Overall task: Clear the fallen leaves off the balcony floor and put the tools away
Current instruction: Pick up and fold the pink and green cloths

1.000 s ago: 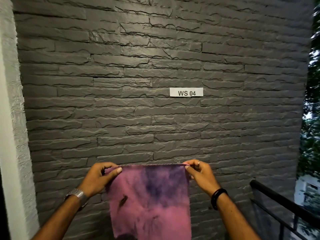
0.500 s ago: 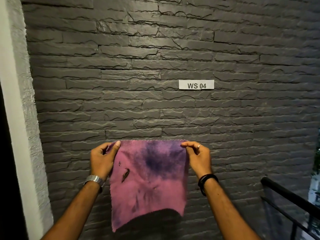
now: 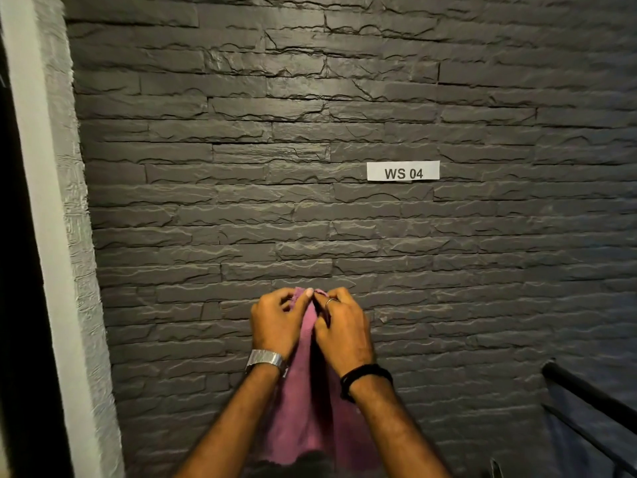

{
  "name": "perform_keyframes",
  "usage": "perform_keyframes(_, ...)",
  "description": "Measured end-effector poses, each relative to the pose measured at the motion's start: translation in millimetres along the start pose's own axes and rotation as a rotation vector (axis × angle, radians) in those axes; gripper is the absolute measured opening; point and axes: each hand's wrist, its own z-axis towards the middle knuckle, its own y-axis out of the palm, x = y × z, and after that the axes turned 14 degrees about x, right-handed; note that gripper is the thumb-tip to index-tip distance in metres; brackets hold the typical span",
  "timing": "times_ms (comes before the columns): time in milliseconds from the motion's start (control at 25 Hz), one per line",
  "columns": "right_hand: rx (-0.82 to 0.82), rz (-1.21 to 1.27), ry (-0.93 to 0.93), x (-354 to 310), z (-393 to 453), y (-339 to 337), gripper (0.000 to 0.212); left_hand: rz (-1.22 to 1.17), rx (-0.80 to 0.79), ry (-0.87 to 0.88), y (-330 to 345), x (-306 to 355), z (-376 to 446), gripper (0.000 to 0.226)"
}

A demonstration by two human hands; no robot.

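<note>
A pink cloth (image 3: 303,419) with dark stains hangs folded in half in front of the dark stone wall. My left hand (image 3: 277,322) pinches one top corner and my right hand (image 3: 344,326) pinches the other, and the two corners meet between my fingertips. The cloth drapes down between my forearms, which hide much of it. No leaves, broom or floor show in the head view.
A grey stacked-stone wall (image 3: 310,132) fills the view, bearing a white label (image 3: 403,171) that reads "WS 04". A pale wall edge (image 3: 44,236) runs down the left beside a dark opening. A black metal railing (image 3: 593,395) stands at the lower right.
My hands have come together, bringing the two top corners of the spread cloth to meet, so it now hangs folded in half. The camera has shifted slightly.
</note>
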Motion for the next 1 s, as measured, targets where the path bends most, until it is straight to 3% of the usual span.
perform_keyframes(320, 0.059, 0.113, 0.225, 13.1, -17.5, -15.9, 0.061, 0.112, -0.124, -0.049, 7.4, 10.6, -27.4, 0.010)
perform_keyframes(480, 0.264, 0.097, 0.309, 29.5, -10.6, -26.2, 0.056, 0.150, -0.093, -0.031, 6.5, 18.1, -33.6, 0.016)
perform_keyframes(680, 0.143, 0.048, 0.173, 11.1, -32.7, -10.9, 0.051, 0.054, -0.113, -0.072, 7.7, 32.5, -42.3, 0.019)
perform_keyframes(880, 0.347, 0.188, 0.414, 31.8, -9.1, -26.5, 0.048, 0.032, -0.102, -0.113, -2.2, 19.8, -43.9, 0.018)
perform_keyframes(1000, 0.321, 0.169, 0.350, 28.5, -7.8, -25.6, 0.049, 0.030, -0.075, -0.109, -2.7, 19.2, -43.6, 0.020)
